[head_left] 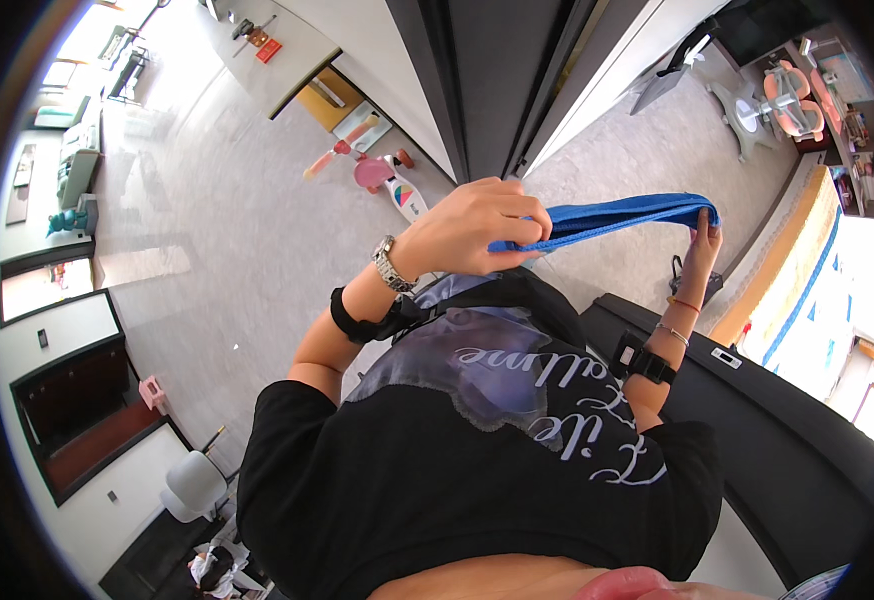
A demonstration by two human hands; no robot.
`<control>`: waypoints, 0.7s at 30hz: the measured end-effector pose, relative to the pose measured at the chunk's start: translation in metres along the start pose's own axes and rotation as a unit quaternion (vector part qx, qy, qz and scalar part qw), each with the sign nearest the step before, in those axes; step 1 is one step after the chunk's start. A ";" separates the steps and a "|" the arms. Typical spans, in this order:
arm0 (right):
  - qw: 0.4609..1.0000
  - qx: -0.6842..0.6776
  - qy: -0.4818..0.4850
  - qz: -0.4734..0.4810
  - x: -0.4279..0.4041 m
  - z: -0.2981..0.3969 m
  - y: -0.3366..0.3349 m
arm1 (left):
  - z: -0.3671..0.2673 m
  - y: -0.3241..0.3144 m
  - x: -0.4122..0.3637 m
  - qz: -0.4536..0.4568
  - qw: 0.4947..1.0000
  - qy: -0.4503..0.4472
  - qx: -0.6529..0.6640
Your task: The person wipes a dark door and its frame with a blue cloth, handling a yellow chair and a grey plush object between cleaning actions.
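A folded blue cloth (624, 210) is stretched sideways between both hands, in front of the torso. My left hand (493, 225), with a metal watch on its wrist, grips the bunched left end with curled fingers. My right hand (705, 229) holds the far right end, its fingertips at the fold and partly hidden by the cloth. The cloth's layers part slightly along its middle. Beyond the hands stands a dark upright door frame or panel (493, 90). The black printed T-shirt (444, 465) lies below the hands in view.
A pink and white child's scooter (396, 184) stands on the grey floor beyond my left hand. A dark door leaf (767, 390) with a metal latch plate is at right. Farther off are a pink chair (793, 105), a grey chair (195, 480) and another person (216, 566), lower left.
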State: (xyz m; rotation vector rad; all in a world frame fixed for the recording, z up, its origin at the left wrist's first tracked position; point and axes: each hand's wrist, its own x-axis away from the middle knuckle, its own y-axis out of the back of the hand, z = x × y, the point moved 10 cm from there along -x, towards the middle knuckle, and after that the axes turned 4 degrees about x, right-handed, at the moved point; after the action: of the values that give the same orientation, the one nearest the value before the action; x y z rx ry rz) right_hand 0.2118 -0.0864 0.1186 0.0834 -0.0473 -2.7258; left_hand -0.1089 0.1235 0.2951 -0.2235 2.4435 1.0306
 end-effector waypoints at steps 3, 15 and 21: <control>0.993 -0.113 -0.029 -0.021 -0.003 -0.021 -0.008 | -0.018 0.000 -0.010 0.059 0.998 0.010 0.000; 0.993 0.006 0.111 -0.051 0.006 0.061 0.010 | 0.003 0.022 0.017 0.051 0.929 0.027 -0.366; 0.982 0.043 0.171 0.066 0.013 0.106 -0.030 | 0.043 0.084 0.030 -0.139 0.967 0.174 -0.127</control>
State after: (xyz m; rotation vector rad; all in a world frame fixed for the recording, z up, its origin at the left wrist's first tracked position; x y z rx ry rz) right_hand 0.1805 -0.0621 0.2227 0.5521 -0.0692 -2.5389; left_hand -0.1464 0.2138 0.3077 -0.8733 2.4719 1.2573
